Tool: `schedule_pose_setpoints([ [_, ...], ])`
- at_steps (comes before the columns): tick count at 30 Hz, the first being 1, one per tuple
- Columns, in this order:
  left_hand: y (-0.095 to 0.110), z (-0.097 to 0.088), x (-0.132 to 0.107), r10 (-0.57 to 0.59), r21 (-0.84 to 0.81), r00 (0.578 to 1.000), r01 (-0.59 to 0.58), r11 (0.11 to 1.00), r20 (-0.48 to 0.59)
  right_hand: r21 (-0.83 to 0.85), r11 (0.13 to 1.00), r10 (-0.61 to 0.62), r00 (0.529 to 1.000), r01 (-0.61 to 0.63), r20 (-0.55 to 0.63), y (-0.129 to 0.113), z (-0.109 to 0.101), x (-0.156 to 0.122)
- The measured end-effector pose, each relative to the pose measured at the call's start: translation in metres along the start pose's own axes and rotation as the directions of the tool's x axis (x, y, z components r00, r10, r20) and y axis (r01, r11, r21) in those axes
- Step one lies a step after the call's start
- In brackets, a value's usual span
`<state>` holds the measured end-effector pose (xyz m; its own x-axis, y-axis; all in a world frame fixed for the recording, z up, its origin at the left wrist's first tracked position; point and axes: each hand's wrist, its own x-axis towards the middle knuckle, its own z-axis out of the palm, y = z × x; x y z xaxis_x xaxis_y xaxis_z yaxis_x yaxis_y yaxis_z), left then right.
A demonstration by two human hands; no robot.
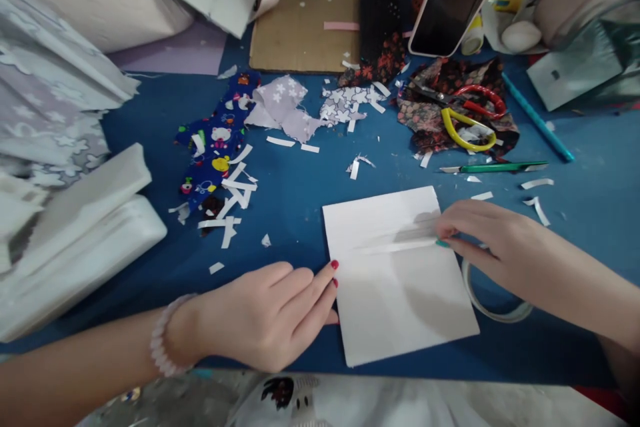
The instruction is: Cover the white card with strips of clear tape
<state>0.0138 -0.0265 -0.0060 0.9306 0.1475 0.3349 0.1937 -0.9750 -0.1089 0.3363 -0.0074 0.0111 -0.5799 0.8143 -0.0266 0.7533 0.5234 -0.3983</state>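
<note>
A white card (405,307) lies slightly turned on the blue tabletop in front of me. A pale strip of tape (395,246) runs across its upper half toward the right edge. My left hand (270,313) has its fingertips on the card's left edge, with the thumb beside that edge and the other fingers curled. At the right edge my right hand (480,233) is closed in a pinch around the end of the strip; its fingertips partly cover it. Partly beneath my right forearm lies a tape roll (500,315).
Fabric scraps (223,133) and white paper strips (240,187) are scattered beyond the card. Scissors (467,127), a green craft knife (500,167) and a blue pen (537,117) lie at the right. A phone (453,0) leans at the back; white padding (100,240) sits left.
</note>
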Motion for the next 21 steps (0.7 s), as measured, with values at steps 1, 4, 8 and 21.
schedule_pose_setpoints([
  [1,0.000,-0.001,0.002,0.037,0.001,0.999,-0.037,0.999,-0.004,0.019,1.000,0.003,1.000,-0.003,-0.006,-0.001,-0.002,0.000],
  [4,-0.002,-0.003,0.008,0.141,-0.020,0.990,-0.142,0.990,-0.024,0.054,0.998,0.041,0.998,-0.043,0.037,-0.003,-0.010,0.000],
  [8,-0.010,0.001,0.010,0.200,-0.089,0.976,-0.208,0.974,-0.092,0.143,0.983,0.093,0.986,-0.113,0.139,-0.006,-0.015,0.001],
  [21,-0.020,0.018,0.004,-0.040,-0.229,0.999,0.045,0.972,0.026,0.129,0.967,0.186,0.951,-0.222,0.247,0.006,0.000,0.000],
])
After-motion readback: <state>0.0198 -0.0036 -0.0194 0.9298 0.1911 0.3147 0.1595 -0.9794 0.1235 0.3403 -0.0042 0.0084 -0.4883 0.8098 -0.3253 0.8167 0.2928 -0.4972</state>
